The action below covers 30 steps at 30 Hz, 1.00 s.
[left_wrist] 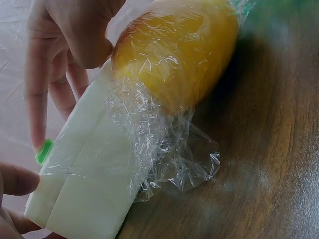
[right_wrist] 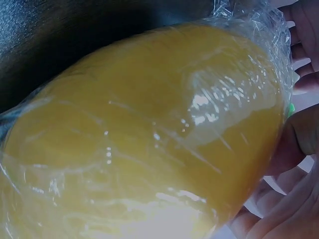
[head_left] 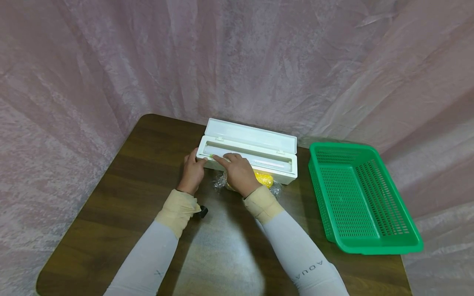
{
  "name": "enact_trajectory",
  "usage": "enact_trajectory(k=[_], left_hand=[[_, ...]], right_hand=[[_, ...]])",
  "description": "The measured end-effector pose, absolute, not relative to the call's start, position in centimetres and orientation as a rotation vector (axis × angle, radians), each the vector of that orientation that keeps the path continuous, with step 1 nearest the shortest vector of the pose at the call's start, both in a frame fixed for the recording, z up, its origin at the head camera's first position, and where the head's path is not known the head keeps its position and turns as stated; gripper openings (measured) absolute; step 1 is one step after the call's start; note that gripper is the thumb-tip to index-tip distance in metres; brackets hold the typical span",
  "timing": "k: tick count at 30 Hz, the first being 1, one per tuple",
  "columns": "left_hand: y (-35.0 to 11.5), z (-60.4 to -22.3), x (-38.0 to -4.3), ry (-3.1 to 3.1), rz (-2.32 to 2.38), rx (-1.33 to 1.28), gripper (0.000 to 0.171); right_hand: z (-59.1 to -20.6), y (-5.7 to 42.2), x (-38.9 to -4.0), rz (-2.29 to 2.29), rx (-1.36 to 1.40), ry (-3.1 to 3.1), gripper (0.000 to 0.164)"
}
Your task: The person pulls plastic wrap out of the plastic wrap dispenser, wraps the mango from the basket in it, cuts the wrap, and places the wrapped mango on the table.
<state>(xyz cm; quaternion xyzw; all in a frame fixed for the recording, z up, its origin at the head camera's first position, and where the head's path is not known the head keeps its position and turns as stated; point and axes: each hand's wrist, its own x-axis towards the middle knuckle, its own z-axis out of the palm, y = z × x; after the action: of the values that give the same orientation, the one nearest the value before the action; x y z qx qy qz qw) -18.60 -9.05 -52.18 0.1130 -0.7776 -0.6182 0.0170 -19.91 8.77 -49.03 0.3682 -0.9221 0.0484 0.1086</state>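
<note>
A long white cling film dispenser [head_left: 285, 176] lies across the table with its lid [head_left: 252, 136] flipped back and a film roll [head_left: 255, 158] inside. My left hand [head_left: 191, 176] grips the dispenser's left end, thumb in front. My right hand [head_left: 241, 174] reaches over the front edge; its straight index finger touches the small green slide cutter [left_wrist: 44, 152] near the left end. Against the dispenser's front sits a yellow oval fruit [left_wrist: 184, 50], covered in clear cling film [left_wrist: 164, 144] that bunches at its end. In the head view, my right hand partly hides it.
A green perforated plastic basket [head_left: 322, 201] stands to the right of the dispenser. The brown wooden table [head_left: 122, 193] ends close behind the dispenser, where a pinkish curtain [head_left: 259, 61] hangs. A small black object [head_left: 203, 212] shows by my left wrist.
</note>
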Motion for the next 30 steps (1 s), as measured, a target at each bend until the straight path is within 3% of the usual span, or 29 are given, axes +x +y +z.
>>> enact_trajectory(k=[30], left_hand=[[-9.05,-52.07,-18.71,-2.411,-1.912,0.378,0.052]], right_hand=[[-48.67,9.44,-19.76,0.171,1.063,-2.766,0.071]])
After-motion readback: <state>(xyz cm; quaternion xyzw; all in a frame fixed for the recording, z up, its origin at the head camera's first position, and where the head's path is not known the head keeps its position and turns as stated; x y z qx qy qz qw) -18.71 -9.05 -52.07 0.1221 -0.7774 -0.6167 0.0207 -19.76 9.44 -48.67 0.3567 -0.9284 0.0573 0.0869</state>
